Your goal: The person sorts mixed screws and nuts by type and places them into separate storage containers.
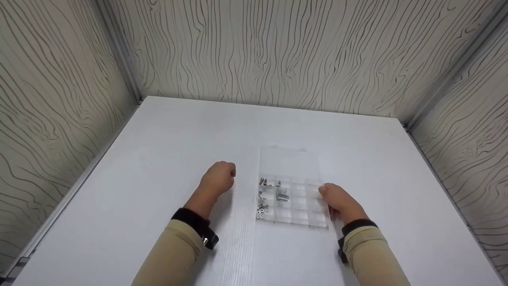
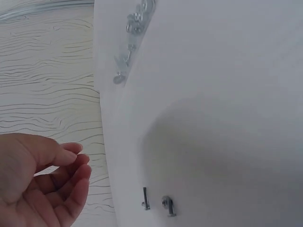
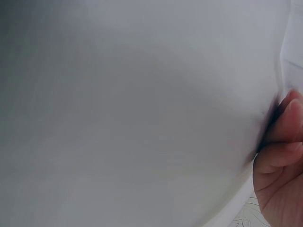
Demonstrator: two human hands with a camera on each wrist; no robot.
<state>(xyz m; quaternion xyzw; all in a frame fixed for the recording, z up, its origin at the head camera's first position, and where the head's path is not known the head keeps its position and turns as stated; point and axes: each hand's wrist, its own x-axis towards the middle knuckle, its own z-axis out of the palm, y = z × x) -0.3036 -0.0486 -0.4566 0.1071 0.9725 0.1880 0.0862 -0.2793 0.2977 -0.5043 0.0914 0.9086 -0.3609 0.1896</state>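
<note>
A clear plastic compartment box [image 1: 293,216] lies on the white table with its transparent lid [image 1: 289,161] folded back on the far side. My right hand [image 1: 341,201] grips the box's right edge, thumb on top; the right wrist view shows its curled fingers [image 3: 284,125] there. Left of the box, my left hand [image 1: 218,177] hovers apart from it. Its fingers are loosely curled in the left wrist view, with nothing visible between them. Small screws and nuts [image 1: 260,211] sit in the left column; several screws [image 1: 282,196] lie in the second column.
In the left wrist view, a small screw [image 2: 146,198] and another piece of metal hardware [image 2: 168,206] lie on the white surface; the head view does not show them. Wood-patterned panels [image 1: 254,51] enclose the table [image 1: 178,127] at the back and sides.
</note>
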